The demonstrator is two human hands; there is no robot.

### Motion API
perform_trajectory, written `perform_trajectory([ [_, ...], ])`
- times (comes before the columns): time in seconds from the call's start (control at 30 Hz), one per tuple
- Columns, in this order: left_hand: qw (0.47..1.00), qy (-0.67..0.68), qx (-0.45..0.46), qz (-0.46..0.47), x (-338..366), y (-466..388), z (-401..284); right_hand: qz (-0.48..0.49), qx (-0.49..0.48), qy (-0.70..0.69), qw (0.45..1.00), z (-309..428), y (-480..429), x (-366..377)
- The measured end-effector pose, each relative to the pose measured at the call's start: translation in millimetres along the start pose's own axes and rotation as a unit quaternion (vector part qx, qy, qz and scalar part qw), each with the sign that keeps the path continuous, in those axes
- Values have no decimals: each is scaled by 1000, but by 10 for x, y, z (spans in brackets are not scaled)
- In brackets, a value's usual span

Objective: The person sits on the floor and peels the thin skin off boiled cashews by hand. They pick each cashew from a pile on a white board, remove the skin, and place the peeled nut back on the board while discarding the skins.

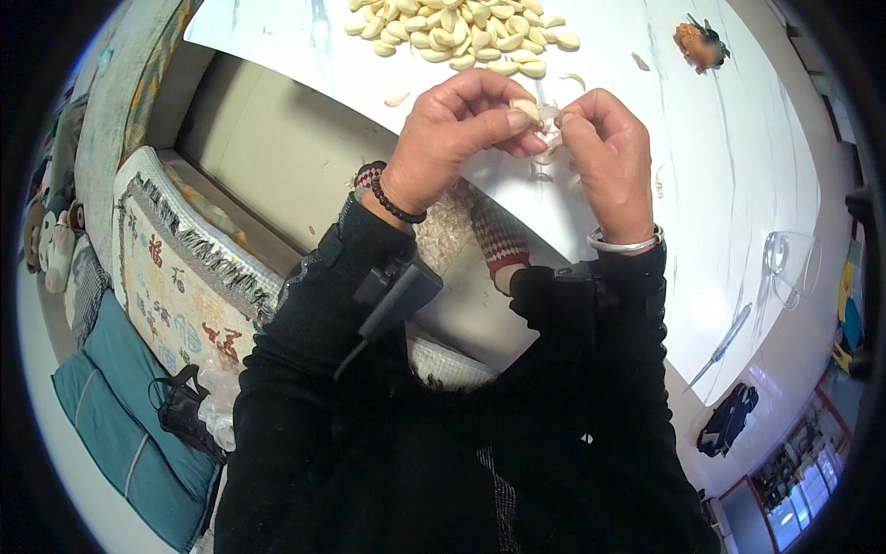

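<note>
Between the thumb and fingers of my left hand [464, 121] is a pale garlic clove [526, 109]. My right hand [612, 149] pinches a bit of thin garlic skin [550, 113] right beside the clove. Both hands are held over the edge of a white marble-patterned table [699, 173]. Beyond them lies a heap of peeled garlic cloves [457, 31]. Loose papery skins [543, 173] are scattered on the tabletop below my fingers.
A clear glass cup [792, 266] and a knife [723, 346] lie at the table's right. A small brown figurine-like object [699, 45] sits farther back. Under the table edge, a pile of garlic skins [446, 232] lies between patterned footwear. A sofa with a fringed cover [183, 291] stands left.
</note>
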State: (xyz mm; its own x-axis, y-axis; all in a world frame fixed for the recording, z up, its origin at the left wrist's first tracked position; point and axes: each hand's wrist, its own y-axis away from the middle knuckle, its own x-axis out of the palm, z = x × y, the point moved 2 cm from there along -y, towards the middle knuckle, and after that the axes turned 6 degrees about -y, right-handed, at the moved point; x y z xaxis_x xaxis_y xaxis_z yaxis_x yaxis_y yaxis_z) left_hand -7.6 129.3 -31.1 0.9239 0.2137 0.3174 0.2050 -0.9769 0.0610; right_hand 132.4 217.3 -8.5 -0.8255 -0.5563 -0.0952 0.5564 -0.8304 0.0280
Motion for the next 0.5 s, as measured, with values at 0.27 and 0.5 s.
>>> perform_trajectory([
  [0.27, 997, 73, 9, 14, -28, -2, -21, -46, -8, 182, 982, 23, 32, -27],
  [0.5, 999, -38, 11, -5, -31, -7, -2, -2, -48, 45, 998, 41, 2, 4],
])
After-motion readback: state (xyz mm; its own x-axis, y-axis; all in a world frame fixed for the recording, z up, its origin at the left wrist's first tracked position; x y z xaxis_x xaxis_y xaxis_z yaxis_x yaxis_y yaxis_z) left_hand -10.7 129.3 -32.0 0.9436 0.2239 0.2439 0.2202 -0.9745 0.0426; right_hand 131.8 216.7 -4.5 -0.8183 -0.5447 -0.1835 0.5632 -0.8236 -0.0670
